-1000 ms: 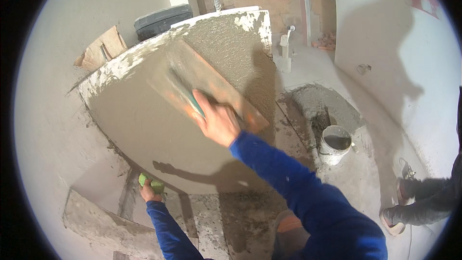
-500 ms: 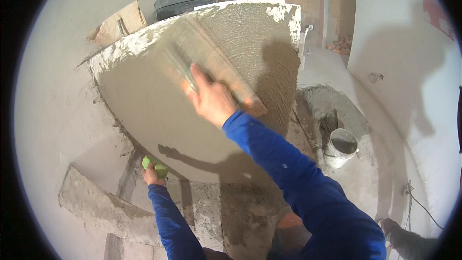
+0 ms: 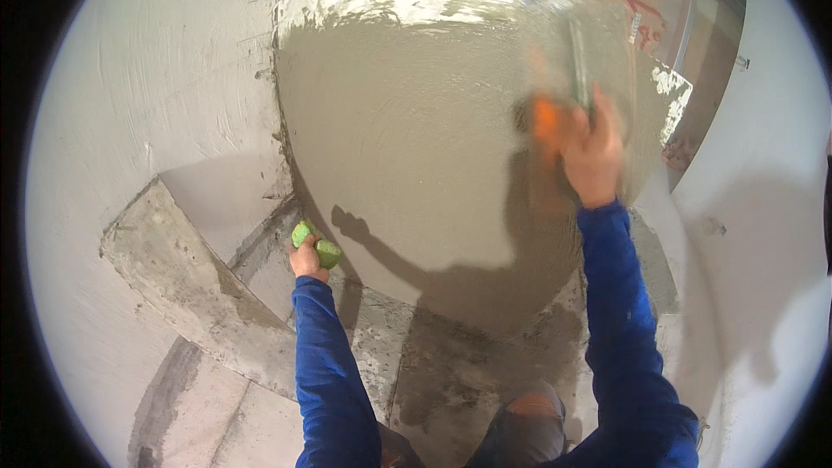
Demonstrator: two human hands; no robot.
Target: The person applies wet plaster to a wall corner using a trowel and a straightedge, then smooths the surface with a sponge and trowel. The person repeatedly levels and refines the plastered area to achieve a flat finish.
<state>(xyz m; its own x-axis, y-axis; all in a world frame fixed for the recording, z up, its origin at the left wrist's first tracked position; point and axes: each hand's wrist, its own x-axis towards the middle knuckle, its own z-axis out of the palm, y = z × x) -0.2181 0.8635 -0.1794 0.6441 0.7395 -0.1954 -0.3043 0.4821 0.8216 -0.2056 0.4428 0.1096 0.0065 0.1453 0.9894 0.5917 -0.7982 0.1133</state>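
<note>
In the upper right of the frame, the right hand (image 3: 593, 149) is clenched around the orange handle of a long, flat plastering trowel (image 3: 575, 61), whose blade stands nearly upright against the wet grey-brown plastered wall (image 3: 407, 147); both hand and tool are blurred. Left of centre, lower down, the left hand (image 3: 305, 260) grips a small green-handled tool (image 3: 317, 245) just beside the bottom edge of the fresh plaster. Both forearms wear blue sleeves (image 3: 329, 373). A rough grey concrete ledge (image 3: 186, 286) slants across the lower left, beneath a paler smooth wall (image 3: 147, 87).
</note>
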